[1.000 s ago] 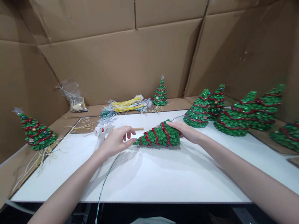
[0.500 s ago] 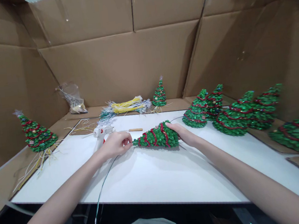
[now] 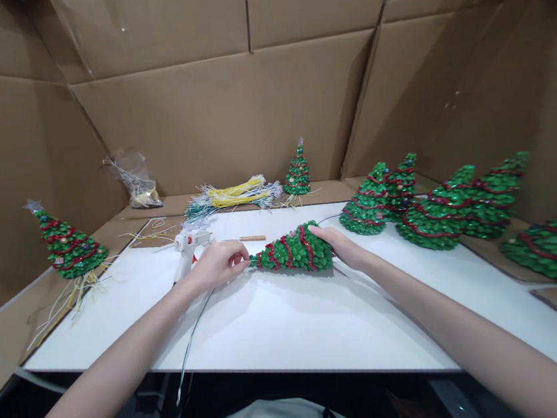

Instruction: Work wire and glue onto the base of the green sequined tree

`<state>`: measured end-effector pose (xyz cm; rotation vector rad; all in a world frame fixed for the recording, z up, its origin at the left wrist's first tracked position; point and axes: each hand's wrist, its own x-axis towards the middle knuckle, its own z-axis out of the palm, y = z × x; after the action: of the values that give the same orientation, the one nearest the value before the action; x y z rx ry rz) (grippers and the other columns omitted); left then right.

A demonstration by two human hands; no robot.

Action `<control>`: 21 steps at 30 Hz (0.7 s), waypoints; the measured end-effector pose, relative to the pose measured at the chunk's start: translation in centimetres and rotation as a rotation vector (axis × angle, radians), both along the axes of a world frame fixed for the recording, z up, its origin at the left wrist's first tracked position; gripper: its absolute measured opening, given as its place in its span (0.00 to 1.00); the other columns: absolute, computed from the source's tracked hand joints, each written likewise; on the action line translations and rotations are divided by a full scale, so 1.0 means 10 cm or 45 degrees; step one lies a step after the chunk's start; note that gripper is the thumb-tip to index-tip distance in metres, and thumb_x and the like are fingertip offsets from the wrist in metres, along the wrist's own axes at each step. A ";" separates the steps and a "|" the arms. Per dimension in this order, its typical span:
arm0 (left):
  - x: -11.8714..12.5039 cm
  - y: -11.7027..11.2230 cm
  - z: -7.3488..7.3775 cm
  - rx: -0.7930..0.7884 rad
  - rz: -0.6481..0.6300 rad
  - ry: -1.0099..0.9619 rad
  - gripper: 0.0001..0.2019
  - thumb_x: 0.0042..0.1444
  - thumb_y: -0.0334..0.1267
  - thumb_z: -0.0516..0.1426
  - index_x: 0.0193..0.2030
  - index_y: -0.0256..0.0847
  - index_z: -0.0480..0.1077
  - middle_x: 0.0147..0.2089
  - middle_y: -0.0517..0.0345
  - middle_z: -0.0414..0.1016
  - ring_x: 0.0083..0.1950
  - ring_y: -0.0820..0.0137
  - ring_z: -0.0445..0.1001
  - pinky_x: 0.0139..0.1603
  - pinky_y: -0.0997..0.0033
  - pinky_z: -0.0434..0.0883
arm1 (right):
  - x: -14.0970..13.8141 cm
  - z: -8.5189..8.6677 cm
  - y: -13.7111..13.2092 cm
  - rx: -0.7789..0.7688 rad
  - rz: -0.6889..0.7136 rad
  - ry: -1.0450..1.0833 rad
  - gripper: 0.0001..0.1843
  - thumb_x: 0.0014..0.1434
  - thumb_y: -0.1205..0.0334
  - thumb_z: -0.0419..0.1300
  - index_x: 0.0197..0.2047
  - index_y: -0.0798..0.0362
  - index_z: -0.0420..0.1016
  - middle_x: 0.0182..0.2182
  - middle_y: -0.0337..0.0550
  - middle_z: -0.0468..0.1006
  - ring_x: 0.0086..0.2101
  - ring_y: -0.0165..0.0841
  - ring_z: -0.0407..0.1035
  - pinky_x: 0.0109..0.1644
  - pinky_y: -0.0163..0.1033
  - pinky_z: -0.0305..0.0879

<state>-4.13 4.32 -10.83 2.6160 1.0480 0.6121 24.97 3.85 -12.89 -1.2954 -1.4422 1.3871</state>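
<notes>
A small green Christmas tree with red garland (image 3: 293,251) lies on its side above the white table, its tip to the left. My right hand (image 3: 342,245) is closed around its wide base; some of those fingers are hidden behind the tree. At the tip, my left hand (image 3: 225,262) pinches a thin green wire, thumb and fingers pressed together. The wire (image 3: 189,343) trails below that hand and hangs over the table's front edge. Behind my left hand stands a white glue gun (image 3: 186,250). A wooden-handled tool (image 3: 252,238) lies just beyond the tree.
Several finished-looking trees (image 3: 433,221) stand at the right. One star-topped tree (image 3: 69,246) is at the left, another (image 3: 296,172) at the back. Bundled yellow, white and green wires (image 3: 233,195) lie near a plastic bag (image 3: 138,181). Cardboard walls (image 3: 227,114) enclose the table (image 3: 292,328).
The hanging end of the wire has risen a little. Both hands keep their hold, and the tree has barely moved. The view has shifted slightly.
</notes>
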 end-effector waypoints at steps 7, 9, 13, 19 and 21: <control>0.02 -0.02 -0.01 -0.006 -0.036 -0.032 0.06 0.57 0.36 0.54 0.36 0.38 0.71 0.30 0.60 0.70 0.30 0.75 0.66 0.32 0.77 0.62 | -0.01 0.01 -0.01 0.040 -0.006 -0.017 0.31 0.47 0.33 0.57 0.30 0.56 0.75 0.19 0.41 0.73 0.24 0.34 0.66 0.26 0.36 0.56; 0.02 -0.02 -0.02 -0.006 -0.049 -0.030 0.06 0.56 0.37 0.55 0.36 0.38 0.71 0.29 0.61 0.69 0.29 0.75 0.66 0.32 0.77 0.62 | -0.01 0.00 -0.01 0.047 0.006 -0.023 0.31 0.46 0.32 0.57 0.30 0.56 0.75 0.19 0.41 0.73 0.24 0.34 0.66 0.26 0.35 0.56; -0.01 0.00 -0.04 0.002 -0.075 -0.037 0.07 0.54 0.38 0.57 0.38 0.39 0.70 0.29 0.62 0.69 0.29 0.75 0.65 0.32 0.76 0.62 | 0.00 -0.01 0.00 0.055 0.016 -0.021 0.31 0.46 0.32 0.57 0.30 0.55 0.75 0.19 0.41 0.73 0.24 0.34 0.66 0.26 0.35 0.56; -0.04 0.00 -0.05 0.025 -0.181 -0.047 0.08 0.53 0.31 0.53 0.39 0.38 0.71 0.30 0.61 0.69 0.30 0.75 0.65 0.32 0.76 0.62 | 0.00 -0.01 -0.01 0.058 0.007 0.007 0.30 0.46 0.32 0.58 0.29 0.55 0.75 0.18 0.40 0.72 0.25 0.35 0.67 0.27 0.36 0.57; -0.03 -0.01 -0.04 0.042 -0.205 -0.055 0.09 0.54 0.29 0.52 0.40 0.38 0.71 0.31 0.60 0.69 0.30 0.75 0.65 0.33 0.76 0.63 | 0.00 -0.01 -0.01 0.057 0.010 0.014 0.30 0.47 0.32 0.58 0.29 0.55 0.75 0.18 0.40 0.72 0.26 0.35 0.67 0.27 0.36 0.58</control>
<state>-4.45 4.18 -11.23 2.6692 0.8115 0.6501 24.94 3.71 -12.96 -1.2532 -1.4639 1.3572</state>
